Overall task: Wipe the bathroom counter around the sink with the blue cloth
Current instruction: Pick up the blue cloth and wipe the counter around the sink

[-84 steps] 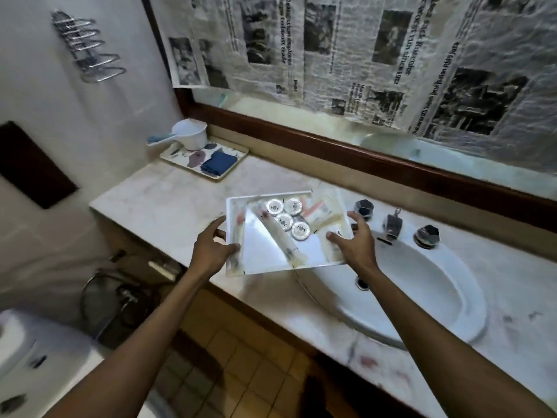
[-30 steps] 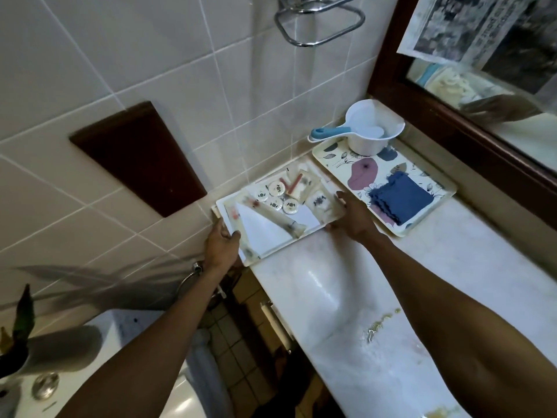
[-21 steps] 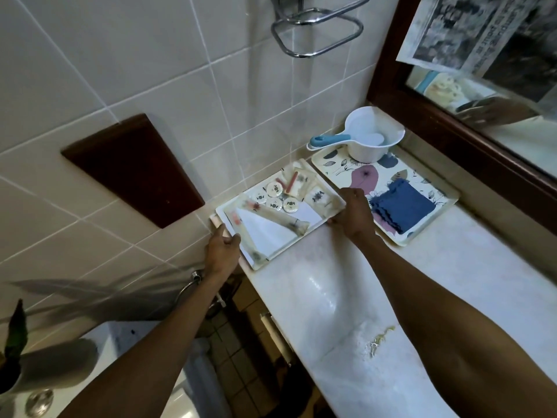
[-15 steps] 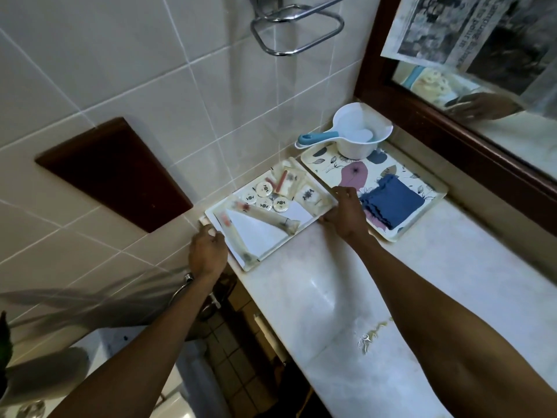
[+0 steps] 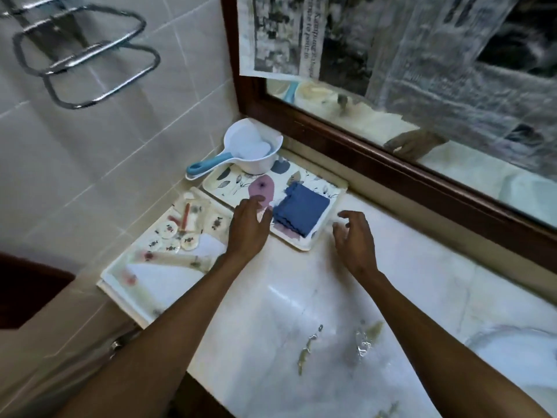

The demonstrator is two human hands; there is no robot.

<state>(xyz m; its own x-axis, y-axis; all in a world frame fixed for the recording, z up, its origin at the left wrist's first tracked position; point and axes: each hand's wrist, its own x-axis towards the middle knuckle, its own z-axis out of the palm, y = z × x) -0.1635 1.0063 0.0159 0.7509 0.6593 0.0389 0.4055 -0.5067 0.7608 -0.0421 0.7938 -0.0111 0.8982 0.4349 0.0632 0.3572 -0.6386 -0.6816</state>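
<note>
The folded blue cloth [image 5: 301, 211] lies on a flower-patterned tray [image 5: 313, 179] in the counter's back left corner. My left hand [image 5: 248, 226] is open, its fingers over the tray's near left edge, just left of the cloth. My right hand [image 5: 354, 233] hovers open to the right of the tray, fingers curled, holding nothing. The pale marble counter [image 5: 316, 297] runs toward me, with yellowish wet smears [image 5: 366, 336] on it. The white sink's rim [image 5: 512, 348] shows at the right edge.
A white tray of toiletries [image 5: 168, 254] rests at the counter's left end against the tiled wall. A white scoop with a blue handle [image 5: 250, 150] stands on the patterned tray. A wood-framed mirror [image 5: 391, 164] covered with newspaper runs behind. Chrome towel rings [image 5: 87, 58] hang on the wall.
Both hands have let go of the toiletries tray, which now rests at the counter's left end. They have moved right, to either side of the patterned tray with the blue cloth.
</note>
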